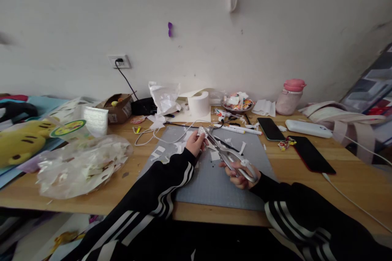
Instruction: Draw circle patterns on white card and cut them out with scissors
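Above a grey cutting mat (220, 189), my right hand (241, 174) is wrapped round the handles of large silver scissors (226, 155). The scissors point up and to the left, their blade tips by my left hand. Pinched in my left hand (195, 143) is a small whitish patterned piece (201, 131), close to the blades. Scraps of white paper (215, 155) lie on the mat between and around the hands. A thin black tool (227, 144) lies behind the scissors.
At the back stand a paper roll (199, 104), a bowl of scraps (237, 102) and a pink bottle (289, 98). Phones (312, 155) and a white power bank (308, 128) lie right; a plastic bag (82, 169) lies left. White markers (234, 129) edge the mat.
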Available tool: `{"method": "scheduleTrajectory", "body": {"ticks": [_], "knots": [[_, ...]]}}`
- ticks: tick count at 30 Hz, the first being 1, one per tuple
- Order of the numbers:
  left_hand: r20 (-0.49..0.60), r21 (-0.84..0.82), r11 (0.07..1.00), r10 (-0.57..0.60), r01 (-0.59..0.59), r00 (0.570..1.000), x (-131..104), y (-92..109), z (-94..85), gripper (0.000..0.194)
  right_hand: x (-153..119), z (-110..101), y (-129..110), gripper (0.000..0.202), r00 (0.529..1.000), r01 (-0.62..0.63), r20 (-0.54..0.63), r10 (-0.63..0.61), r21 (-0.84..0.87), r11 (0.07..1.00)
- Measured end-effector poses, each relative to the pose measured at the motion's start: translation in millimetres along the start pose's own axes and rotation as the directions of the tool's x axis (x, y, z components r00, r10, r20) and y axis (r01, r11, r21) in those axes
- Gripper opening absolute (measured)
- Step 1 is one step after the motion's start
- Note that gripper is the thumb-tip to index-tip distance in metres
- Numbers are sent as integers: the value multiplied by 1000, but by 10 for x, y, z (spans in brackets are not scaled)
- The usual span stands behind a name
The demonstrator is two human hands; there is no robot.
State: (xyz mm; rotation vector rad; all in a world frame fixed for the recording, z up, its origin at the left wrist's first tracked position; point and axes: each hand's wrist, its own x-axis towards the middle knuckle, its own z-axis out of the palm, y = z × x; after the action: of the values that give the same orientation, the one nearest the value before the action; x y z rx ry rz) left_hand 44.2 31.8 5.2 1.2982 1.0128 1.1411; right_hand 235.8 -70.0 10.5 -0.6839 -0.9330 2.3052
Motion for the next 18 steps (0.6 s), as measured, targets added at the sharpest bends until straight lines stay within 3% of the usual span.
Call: {"method": "scheduleTrajectory", "body": {"ticks": [18], "knots": [[-38,12,1000,14,-14,999,-3,-6,-1,24,-3,18,-15,25,1000,-7,-25,6,-16,1000]]}}
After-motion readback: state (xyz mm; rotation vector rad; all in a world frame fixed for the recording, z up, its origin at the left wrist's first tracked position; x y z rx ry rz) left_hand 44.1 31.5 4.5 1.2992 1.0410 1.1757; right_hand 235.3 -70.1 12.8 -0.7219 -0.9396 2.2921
